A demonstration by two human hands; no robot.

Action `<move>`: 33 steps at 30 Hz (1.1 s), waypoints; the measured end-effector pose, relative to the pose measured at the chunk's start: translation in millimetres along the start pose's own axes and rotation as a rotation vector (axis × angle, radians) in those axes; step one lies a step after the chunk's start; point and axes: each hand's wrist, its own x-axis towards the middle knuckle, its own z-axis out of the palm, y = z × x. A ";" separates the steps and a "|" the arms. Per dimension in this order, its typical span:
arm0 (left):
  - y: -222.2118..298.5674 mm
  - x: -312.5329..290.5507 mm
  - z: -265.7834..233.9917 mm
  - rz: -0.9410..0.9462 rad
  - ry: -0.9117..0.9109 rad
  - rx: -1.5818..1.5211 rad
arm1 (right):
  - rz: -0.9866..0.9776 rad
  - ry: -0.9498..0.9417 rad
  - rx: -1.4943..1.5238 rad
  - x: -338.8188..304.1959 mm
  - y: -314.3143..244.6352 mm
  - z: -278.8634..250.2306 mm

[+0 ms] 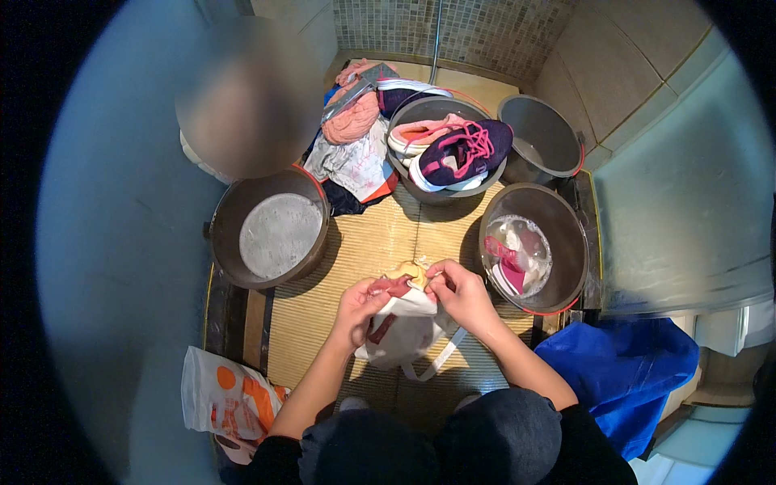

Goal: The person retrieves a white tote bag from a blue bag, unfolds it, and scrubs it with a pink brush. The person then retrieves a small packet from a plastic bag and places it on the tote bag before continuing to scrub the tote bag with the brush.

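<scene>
A white cloth bag (pixel 404 343) with dark red patches and a pale strap hangs in front of my knees, over the ribbed floor. My left hand (pixel 361 314) is closed on its upper left edge, thumb on top, beside a dark red part. My right hand (pixel 459 295) pinches the upper right edge, next to a crumpled yellow part (pixel 410 272). Both hands are close together at the top of the bag. Its lower side and whatever is inside it are hidden.
A bucket of foamy water (pixel 220 234) stands left. On the right, another bucket (pixel 572 259) holds suds and a pink-and-white item. Sneakers (pixel 461 153) fill a bucket ahead, beside piled clothes (pixel 352 153). A plastic bag (pixel 226 396) and blue cloth (pixel 618 364) lie at the sides.
</scene>
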 end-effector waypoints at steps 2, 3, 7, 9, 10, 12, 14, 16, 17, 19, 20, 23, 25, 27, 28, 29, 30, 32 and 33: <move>-5.9 -0.4 3.6 0.094 0.176 -0.093 | 0.206 -0.205 -0.063 -2.4 2.2 -2.0; -6.1 -0.5 4.9 0.147 0.267 -0.135 | 0.303 -0.311 -0.093 -1.9 3.2 -0.9; -1.3 -3.3 0.8 0.098 0.147 -0.236 | 0.155 -0.166 -0.090 -3.8 -1.9 17.1; -0.3 -5.8 -4.0 0.050 0.066 -0.280 | -0.242 -0.027 -0.201 8.5 12.4 14.7; 0.6 -7.8 -4.8 0.048 0.054 -0.288 | -0.436 0.043 -0.253 11.5 19.0 14.4; 15.2 -11.6 6.4 0.003 0.131 -0.351 | -0.255 -0.101 -0.155 8.0 14.4 19.1; 20.0 -9.8 -4.1 -0.092 0.107 -0.441 | -0.272 -0.115 -0.223 2.6 15.7 22.9; 29.8 -9.8 -7.0 -0.097 0.054 -0.379 | -0.360 -0.092 -0.255 -2.7 28.9 19.6; 40.1 -10.4 1.1 0.044 0.155 0.120 | -0.403 -0.081 -0.273 -3.0 34.2 18.4; 56.6 -10.5 22.4 0.321 0.334 1.109 | -0.528 -0.018 -0.319 -5.3 35.0 14.5; 68.0 -8.0 28.4 0.650 0.268 1.374 | -0.553 -0.031 -0.322 -5.9 29.0 14.5; 54.2 6.6 7.3 0.697 -0.080 1.406 | -0.473 -0.082 -0.208 -12.5 9.6 20.3; 50.7 7.6 6.5 0.404 -0.072 1.269 | -0.534 -0.123 -0.291 -13.2 4.2 19.3; 59.4 4.8 15.6 0.258 -0.088 1.293 | -0.607 -0.072 -0.347 -13.0 3.2 15.2; 62.4 1.0 32.2 0.171 -0.006 1.244 | -0.646 -0.062 -0.370 -12.6 4.5 12.0; 62.4 -3.7 30.8 0.247 -0.018 1.325 | -0.701 -0.050 -0.385 -11.2 -0.6 11.8; 52.2 -4.5 24.4 0.325 -0.041 1.398 | -0.682 -0.059 -0.361 -12.1 -2.6 11.9; 33.1 5.8 -5.7 0.655 -0.088 1.483 | -0.689 -0.033 -0.364 -12.9 -4.3 11.8; 32.8 4.9 -13.8 0.481 0.049 1.237 | -0.684 -0.016 -0.371 -14.7 -2.8 8.9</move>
